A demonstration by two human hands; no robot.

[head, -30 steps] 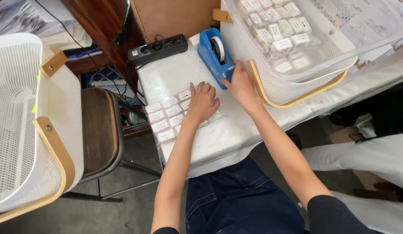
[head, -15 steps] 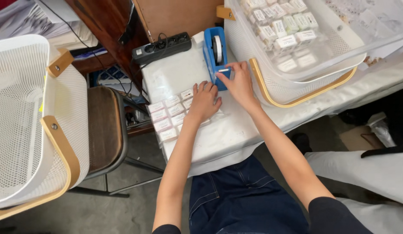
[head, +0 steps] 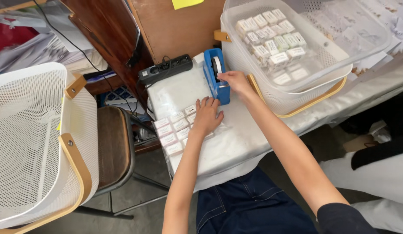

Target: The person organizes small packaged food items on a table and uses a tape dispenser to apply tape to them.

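From the head camera, the left hand (head: 207,116) lies flat, fingers spread, pressing on a block of small labelled packets (head: 173,128) laid in rows on the white-covered table (head: 236,143). Just beyond it to the right, the right hand (head: 236,81) touches the blue tape dispenser (head: 216,77), fingertips pinched together at the roll — whether tape is between them I cannot tell. A black power strip (head: 165,68) lies farther off to the left — a white mesh basket (head: 296,52) of packets stands right.
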